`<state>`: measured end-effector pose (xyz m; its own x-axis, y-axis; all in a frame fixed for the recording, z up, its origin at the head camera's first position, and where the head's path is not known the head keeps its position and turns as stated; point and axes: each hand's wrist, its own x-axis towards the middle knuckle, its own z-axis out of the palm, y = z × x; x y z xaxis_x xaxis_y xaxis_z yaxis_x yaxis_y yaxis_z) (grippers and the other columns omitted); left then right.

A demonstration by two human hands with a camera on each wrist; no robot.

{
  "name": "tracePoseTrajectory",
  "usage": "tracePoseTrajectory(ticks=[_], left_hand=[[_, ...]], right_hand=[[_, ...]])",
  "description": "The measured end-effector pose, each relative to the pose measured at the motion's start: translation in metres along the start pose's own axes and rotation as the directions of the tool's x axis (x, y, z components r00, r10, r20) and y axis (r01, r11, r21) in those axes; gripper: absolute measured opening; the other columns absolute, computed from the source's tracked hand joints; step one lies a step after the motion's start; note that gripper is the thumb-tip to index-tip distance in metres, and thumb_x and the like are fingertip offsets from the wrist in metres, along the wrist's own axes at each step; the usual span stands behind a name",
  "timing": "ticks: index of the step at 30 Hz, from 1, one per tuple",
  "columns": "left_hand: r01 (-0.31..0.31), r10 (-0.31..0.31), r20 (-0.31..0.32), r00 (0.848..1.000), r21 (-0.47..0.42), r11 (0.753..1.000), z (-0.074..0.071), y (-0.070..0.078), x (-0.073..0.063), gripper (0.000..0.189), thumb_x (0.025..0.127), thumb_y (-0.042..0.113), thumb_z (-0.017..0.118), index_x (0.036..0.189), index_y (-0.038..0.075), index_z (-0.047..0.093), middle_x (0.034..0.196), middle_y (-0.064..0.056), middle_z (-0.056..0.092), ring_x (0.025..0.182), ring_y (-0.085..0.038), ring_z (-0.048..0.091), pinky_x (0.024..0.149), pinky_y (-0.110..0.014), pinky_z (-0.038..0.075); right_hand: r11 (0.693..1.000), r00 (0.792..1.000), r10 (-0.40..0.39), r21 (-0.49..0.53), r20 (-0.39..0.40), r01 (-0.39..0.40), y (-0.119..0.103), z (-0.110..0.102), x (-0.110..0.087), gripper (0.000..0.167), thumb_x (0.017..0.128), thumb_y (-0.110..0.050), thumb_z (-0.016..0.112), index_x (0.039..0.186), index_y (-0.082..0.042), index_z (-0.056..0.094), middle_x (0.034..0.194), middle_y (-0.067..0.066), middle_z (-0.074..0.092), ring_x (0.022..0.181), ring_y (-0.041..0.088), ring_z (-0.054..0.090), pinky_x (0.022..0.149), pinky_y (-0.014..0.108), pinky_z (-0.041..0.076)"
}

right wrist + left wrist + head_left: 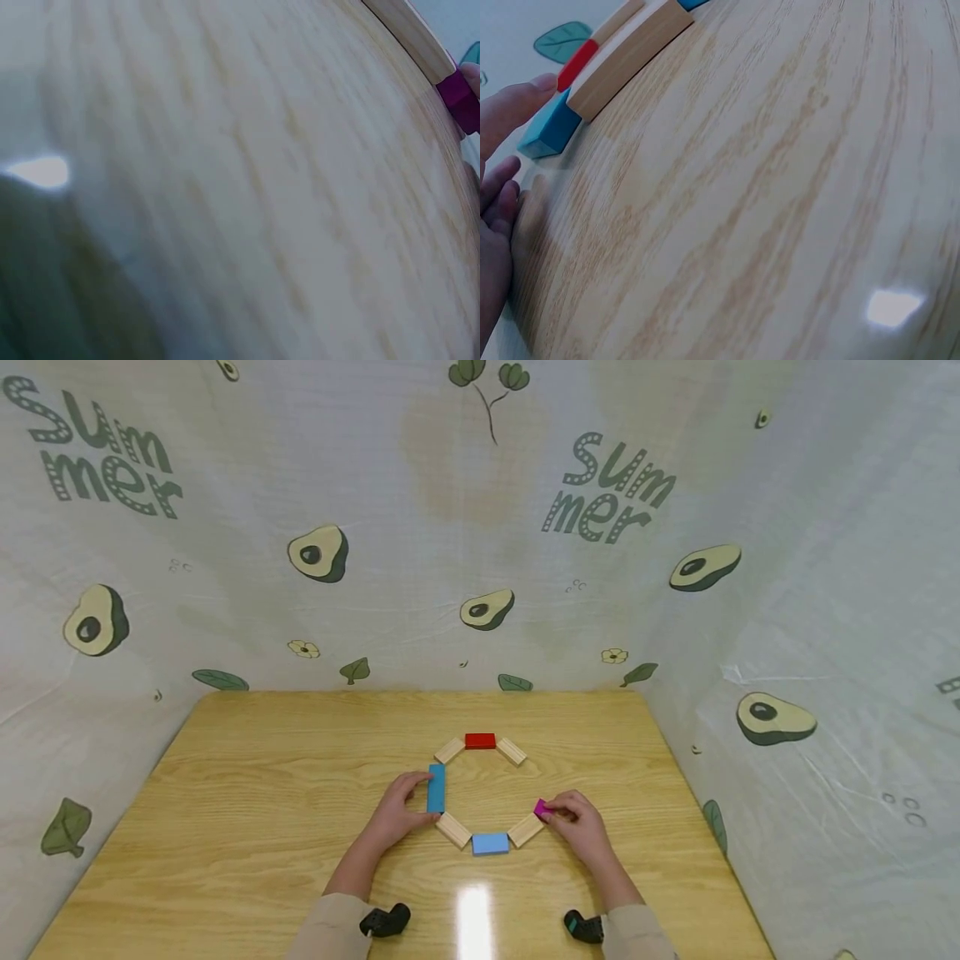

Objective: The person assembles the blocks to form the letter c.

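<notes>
Several small blocks form a ring on the table. My left hand [396, 810] spans the darker blue block [436, 789] on the ring's left side, fingertips at its far end and thumb at its near end. At the ring's right side my right hand [581, 828] pinches a magenta block [540, 808], partly hidden by the fingers. That magenta block [457, 96] meets the end of a plain wooden block [414, 36] in the right wrist view. In the left wrist view, the blue block [553, 126] lies against another plain wooden block [630, 60].
A red block [480, 742] sits at the ring's far side between two plain wooden blocks, left [450, 751] and right [512, 752]. Nearest me is a light blue block [491, 844], also between two wooden ones. Printed cloth [420, 568] hangs behind the wooden table [262, 793].
</notes>
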<state>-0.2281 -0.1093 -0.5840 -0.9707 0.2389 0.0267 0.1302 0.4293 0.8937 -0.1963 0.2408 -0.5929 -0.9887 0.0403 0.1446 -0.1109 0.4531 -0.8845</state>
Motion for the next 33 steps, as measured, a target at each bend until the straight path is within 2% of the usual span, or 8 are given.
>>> tracePoseTrajectory(ticks=[7, 16, 18, 25, 33], left_hand=[[0.004, -0.004, 0.004, 1.000, -0.005, 1.000, -0.0003, 0.0000, -0.0003, 0.070, 0.075, 0.017, 0.086, 0.138, 0.014, 0.055, 0.143, -0.012, 0.044, 0.127, -0.033, 0.044, 0.102, -0.048, 0.041], [0.003, -0.003, 0.004, 1.000, -0.004, 1.000, -0.0007, 0.0005, -0.0006, 0.069, 0.076, 0.017, 0.086, 0.137, 0.013, 0.055, 0.143, -0.012, 0.044, 0.127, -0.033, 0.044, 0.102, -0.048, 0.040], [0.001, -0.001, 0.004, 1.000, -0.003, 1.000, -0.0007, 0.0003, -0.0004, 0.069, 0.076, 0.017, 0.086, 0.137, 0.013, 0.055, 0.142, -0.012, 0.045, 0.127, -0.033, 0.044, 0.102, -0.048, 0.040], [-0.003, 0.003, -0.001, 1.000, -0.006, 1.000, -0.0020, 0.0002, -0.0003, 0.070, 0.076, 0.019, 0.086, 0.138, 0.013, 0.054, 0.143, -0.013, 0.044, 0.127, -0.034, 0.044, 0.101, -0.049, 0.041], [-0.002, 0.002, 0.009, 1.000, -0.017, 1.000, -0.0047, -0.0006, -0.0011, 0.071, 0.076, 0.022, 0.086, 0.139, 0.011, 0.053, 0.141, -0.013, 0.046, 0.125, -0.034, 0.045, 0.100, -0.050, 0.041]], right_hand=[[0.999, 0.999, -0.031, -0.028, -0.010, 0.031, -0.0002, 0.0009, -0.0009, 0.013, 0.078, -0.007, 0.082, 0.088, -0.013, 0.077, 0.093, -0.002, 0.064, 0.080, 0.012, 0.056, 0.066, 0.024, 0.048], [1.000, 1.000, 0.013, -0.024, 0.014, -0.013, -0.0085, -0.0002, -0.0014, 0.012, 0.080, -0.008, 0.081, 0.090, -0.015, 0.077, 0.094, -0.003, 0.064, 0.082, 0.014, 0.056, 0.070, 0.025, 0.048], [1.000, 1.000, 0.006, -0.023, 0.012, -0.006, -0.0020, 0.0011, -0.0003, 0.012, 0.080, -0.010, 0.081, 0.089, -0.017, 0.077, 0.093, -0.006, 0.063, 0.082, 0.013, 0.056, 0.069, 0.024, 0.047], [1.000, 1.000, 0.000, -0.019, 0.010, 0.000, -0.0048, 0.0020, 0.0008, 0.013, 0.079, -0.009, 0.081, 0.089, -0.017, 0.077, 0.094, -0.005, 0.064, 0.083, 0.013, 0.056, 0.070, 0.025, 0.047], [1.000, 1.000, -0.014, -0.004, 0.026, 0.014, -0.0074, -0.0007, 0.0002, 0.015, 0.081, -0.006, 0.079, 0.094, -0.010, 0.076, 0.095, 0.002, 0.064, 0.081, 0.011, 0.057, 0.068, 0.023, 0.048]])
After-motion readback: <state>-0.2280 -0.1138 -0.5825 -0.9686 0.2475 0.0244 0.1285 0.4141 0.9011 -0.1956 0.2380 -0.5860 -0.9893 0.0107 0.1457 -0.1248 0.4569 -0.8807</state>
